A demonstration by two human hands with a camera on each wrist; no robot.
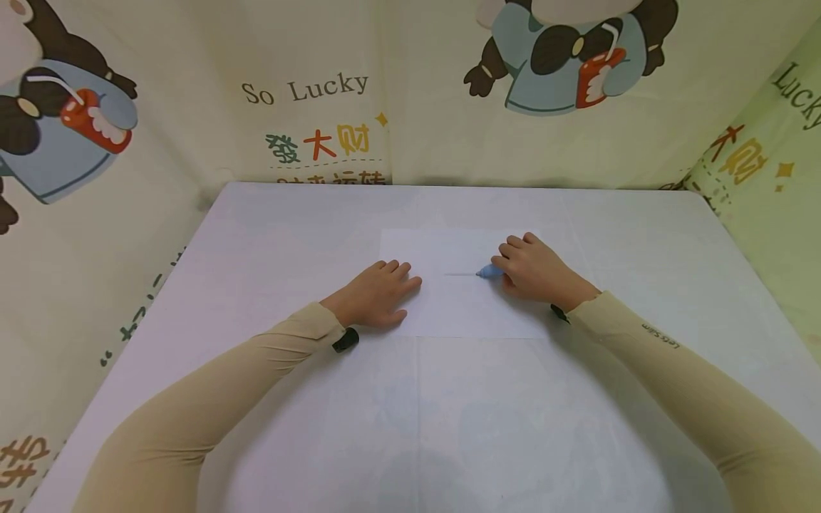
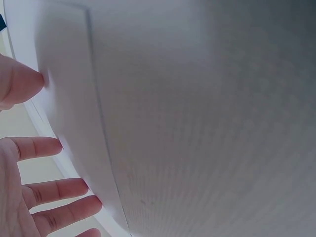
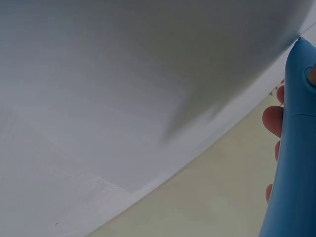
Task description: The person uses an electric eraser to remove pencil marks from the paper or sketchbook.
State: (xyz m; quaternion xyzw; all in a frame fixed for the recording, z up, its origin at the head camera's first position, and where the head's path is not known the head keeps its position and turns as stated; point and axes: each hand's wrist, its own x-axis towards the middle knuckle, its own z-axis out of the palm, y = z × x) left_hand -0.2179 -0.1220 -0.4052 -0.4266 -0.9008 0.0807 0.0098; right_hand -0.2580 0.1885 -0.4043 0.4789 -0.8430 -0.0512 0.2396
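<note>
Nearest the camera, two beige sleeves [image 1: 212, 399] reaching in from the bottom corners across the white table [image 1: 513, 427], a small black device showing at each wrist.

Further up, left hand [image 1: 375, 293] lying palm-down, fingers straight and slightly spread, pressing on the left edge of the white paper sheet [image 1: 468, 306]. From the left wrist view, fingers [image 2: 49, 148] stretching flat onto the sheet [image 2: 74, 98], thumb tip touching it higher up, the paper's edge running as a thin line down the surface.

Just across, right hand [image 1: 535, 271] curling tight around the blue pen [image 1: 490, 271], tip pointing left and touching down on the paper. Thin drawn line [image 1: 458, 274] trailing leftward from the tip, sitting between the two hands. From the right wrist view, blue pen [image 3: 294, 148] filling the right edge, fingertips [image 3: 272, 121] wrapping behind the barrel, its shadow falling across the white surface.

Sheet lying flat in the middle of the table, hands well apart on either side of the line.

Beyond the table's far edge, cream cartoon backdrop [image 1: 308, 107] hanging on three sides, reading "So Lucky" with bear figures holding red cups.
</note>
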